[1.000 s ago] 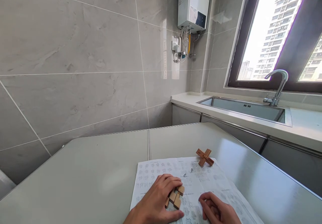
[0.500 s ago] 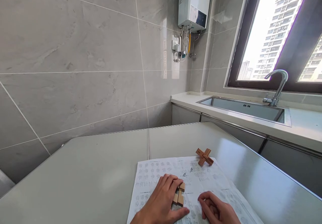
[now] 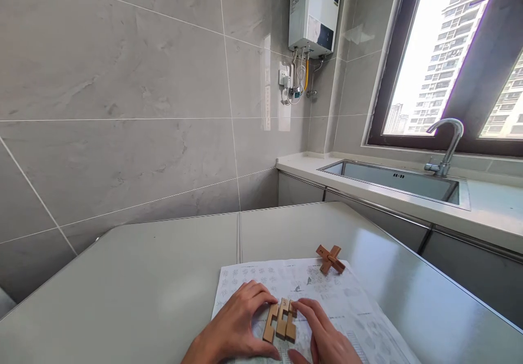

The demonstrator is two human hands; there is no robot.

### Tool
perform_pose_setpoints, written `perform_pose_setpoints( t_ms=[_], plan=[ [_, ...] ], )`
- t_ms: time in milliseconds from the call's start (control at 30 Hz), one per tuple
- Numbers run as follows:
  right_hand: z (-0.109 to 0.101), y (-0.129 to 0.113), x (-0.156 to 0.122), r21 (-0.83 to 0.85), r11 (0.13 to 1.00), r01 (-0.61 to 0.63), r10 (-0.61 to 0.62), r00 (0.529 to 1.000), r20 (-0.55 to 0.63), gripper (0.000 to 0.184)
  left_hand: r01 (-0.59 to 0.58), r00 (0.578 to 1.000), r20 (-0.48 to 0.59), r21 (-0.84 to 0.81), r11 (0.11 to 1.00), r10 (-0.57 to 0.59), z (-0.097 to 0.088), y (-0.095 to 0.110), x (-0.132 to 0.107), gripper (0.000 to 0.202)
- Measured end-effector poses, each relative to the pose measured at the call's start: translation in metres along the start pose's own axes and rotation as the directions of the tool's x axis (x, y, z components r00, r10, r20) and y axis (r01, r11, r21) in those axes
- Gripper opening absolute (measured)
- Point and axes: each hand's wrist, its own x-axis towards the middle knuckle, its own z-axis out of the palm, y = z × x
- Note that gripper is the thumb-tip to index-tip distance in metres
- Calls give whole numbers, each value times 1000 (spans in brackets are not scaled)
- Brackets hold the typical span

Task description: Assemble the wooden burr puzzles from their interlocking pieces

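Several notched wooden puzzle pieces (image 3: 281, 328) lie side by side on a printed paper sheet (image 3: 249, 271). My left hand (image 3: 239, 320) curves around their left side, its fingertips by the upper end of the leftmost piece and its thumb spread below; it is open. On the other side is my right hand (image 3: 327, 334), also open, with the index fingertip touching the top of the rightmost piece and the thumb apart, low down. A cross-shaped assembly of darker wooden pieces (image 3: 330, 259) sits at the sheet's far right edge.
The white table (image 3: 143, 282) has a seam down its middle. A tiled wall (image 3: 122, 80) rises behind it. To the right is a counter with a sink (image 3: 392, 181), a faucet (image 3: 449, 143) and a window above. A water heater (image 3: 312, 15) hangs in the corner.
My left hand has shifted left, uncovering the wooden pieces, which now show spread side by side. My right hand has moved left and its curled fingers have stretched out to the rightmost piece.
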Motion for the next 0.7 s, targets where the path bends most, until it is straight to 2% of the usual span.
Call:
perform_pose_setpoints(
  t_ms=[67, 100, 267, 467, 700],
  plan=[
    [4, -1, 4, -52, 998, 27, -26, 999, 26, 77, 13, 1000, -14, -9, 1000, -14, 0, -1, 0, 67],
    [5, 0, 5, -64, 997, 34, -31, 999, 42, 80, 23, 1000, -18, -18, 1000, -23, 0, -2, 0, 67],
    [-1, 3, 10, -35, 998, 52, -48, 995, 91, 71, 65, 997, -21, -109, 992, -68, -1, -6, 2, 70],
    [5, -2, 4, 51, 999, 13, -9, 997, -73, 58, 84, 990, -81, -301, 950, -113, -3, 0, 5, 75],
    [-1, -16, 8, 327, 945, -8, 69, 982, -178, 57, 107, 977, -118, -448, 888, -178, -3, 1, 7, 83]
  ],
)
